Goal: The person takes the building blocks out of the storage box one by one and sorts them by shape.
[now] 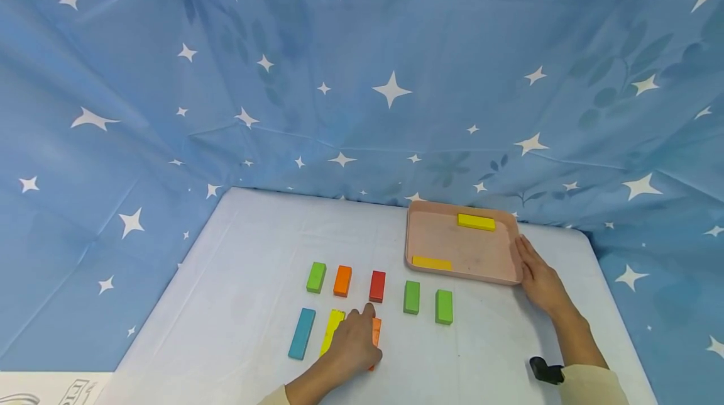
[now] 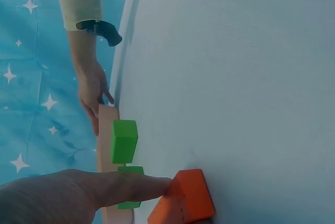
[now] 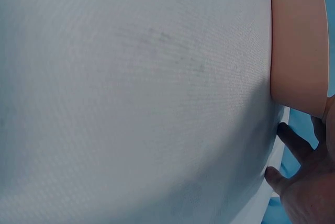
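My left hand (image 1: 353,343) is over an orange block (image 1: 376,329), pinching it; the hand covers part of this block. In the left wrist view one finger (image 2: 141,186) touches the orange block (image 2: 191,195), and a second fingertip barely shows at the bottom edge. Beside the hand lies a yellow block (image 1: 332,324), partly covered, and just beyond it a red block (image 1: 377,286). My right hand (image 1: 542,280) rests against the right end of a pink tray (image 1: 441,205), its fingers fairly straight; the right wrist view shows the spread fingers (image 3: 296,143) beside the tray's corner.
Two yellow blocks lie in the tray, one far (image 1: 476,222), one near (image 1: 432,263). Green blocks (image 1: 411,297) (image 1: 444,307) stand right of the red one. Leftward are a green block (image 1: 316,277), an orange block (image 1: 342,281) and a blue block (image 1: 301,334). A starry curtain (image 1: 362,78) hangs behind.
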A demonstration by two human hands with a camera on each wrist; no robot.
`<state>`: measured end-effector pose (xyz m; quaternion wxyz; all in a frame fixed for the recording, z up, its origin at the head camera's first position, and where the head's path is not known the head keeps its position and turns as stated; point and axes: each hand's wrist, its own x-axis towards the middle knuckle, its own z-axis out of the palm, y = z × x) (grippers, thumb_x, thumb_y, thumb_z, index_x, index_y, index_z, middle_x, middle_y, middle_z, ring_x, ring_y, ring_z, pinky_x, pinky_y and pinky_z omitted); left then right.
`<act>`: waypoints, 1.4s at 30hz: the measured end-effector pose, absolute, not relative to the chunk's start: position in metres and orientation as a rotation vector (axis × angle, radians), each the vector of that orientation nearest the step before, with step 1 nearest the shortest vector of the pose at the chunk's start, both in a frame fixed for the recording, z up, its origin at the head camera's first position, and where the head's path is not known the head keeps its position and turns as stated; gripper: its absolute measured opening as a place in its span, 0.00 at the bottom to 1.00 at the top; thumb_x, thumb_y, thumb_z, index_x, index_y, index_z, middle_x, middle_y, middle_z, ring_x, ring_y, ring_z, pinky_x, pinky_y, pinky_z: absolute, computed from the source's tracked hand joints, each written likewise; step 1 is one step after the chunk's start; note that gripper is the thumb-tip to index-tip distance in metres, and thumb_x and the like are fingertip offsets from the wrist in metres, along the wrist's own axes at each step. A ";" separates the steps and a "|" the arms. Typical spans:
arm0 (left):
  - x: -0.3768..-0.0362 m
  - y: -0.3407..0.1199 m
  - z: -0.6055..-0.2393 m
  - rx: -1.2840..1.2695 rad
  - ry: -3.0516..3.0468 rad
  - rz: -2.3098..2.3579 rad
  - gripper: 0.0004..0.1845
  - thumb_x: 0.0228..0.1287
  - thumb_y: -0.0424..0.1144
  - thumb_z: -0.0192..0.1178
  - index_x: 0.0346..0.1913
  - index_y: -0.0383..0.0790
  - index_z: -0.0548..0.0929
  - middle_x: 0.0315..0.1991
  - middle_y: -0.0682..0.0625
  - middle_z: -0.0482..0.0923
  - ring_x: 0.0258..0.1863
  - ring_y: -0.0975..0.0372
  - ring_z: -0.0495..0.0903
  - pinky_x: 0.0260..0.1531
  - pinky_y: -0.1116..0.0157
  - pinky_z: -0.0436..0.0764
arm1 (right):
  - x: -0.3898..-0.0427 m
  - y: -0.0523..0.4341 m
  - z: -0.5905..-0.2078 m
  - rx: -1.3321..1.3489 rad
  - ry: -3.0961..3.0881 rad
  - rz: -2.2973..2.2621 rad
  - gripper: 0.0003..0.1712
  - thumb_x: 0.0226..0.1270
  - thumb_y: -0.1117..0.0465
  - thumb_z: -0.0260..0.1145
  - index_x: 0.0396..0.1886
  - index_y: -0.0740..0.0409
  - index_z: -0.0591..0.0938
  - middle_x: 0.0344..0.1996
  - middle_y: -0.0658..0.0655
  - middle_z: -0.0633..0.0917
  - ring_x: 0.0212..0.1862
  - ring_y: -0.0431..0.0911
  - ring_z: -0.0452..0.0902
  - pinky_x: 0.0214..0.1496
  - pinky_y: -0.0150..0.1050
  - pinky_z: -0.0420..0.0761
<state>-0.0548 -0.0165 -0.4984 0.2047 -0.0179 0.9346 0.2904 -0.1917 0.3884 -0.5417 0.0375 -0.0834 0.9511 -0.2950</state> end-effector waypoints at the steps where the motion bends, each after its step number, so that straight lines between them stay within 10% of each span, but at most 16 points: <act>1: -0.055 -0.016 -0.498 -0.046 2.607 0.805 0.39 0.45 0.32 0.77 0.64 0.30 0.75 0.37 0.40 0.76 0.29 0.53 0.72 0.29 0.58 0.79 | -0.192 0.389 -0.542 -0.258 2.918 -0.907 0.32 0.87 0.60 0.39 0.85 0.59 0.49 0.84 0.64 0.48 0.81 0.70 0.46 0.76 0.70 0.52; 29: -0.060 -0.018 -0.478 0.002 2.650 0.656 0.41 0.54 0.41 0.78 0.69 0.31 0.74 0.55 0.31 0.77 0.35 0.50 0.78 0.47 0.49 0.87 | -0.191 0.388 -0.541 -0.269 2.929 -0.922 0.32 0.87 0.60 0.40 0.84 0.60 0.49 0.84 0.65 0.49 0.81 0.71 0.48 0.76 0.70 0.53; 42: -0.094 -0.003 -0.450 0.286 2.750 0.674 0.18 0.62 0.42 0.74 0.51 0.40 0.84 0.36 0.49 0.84 0.26 0.61 0.73 0.24 0.66 0.73 | -0.191 0.388 -0.542 -0.265 2.923 -0.938 0.32 0.87 0.60 0.39 0.84 0.60 0.49 0.84 0.65 0.49 0.81 0.71 0.47 0.76 0.70 0.52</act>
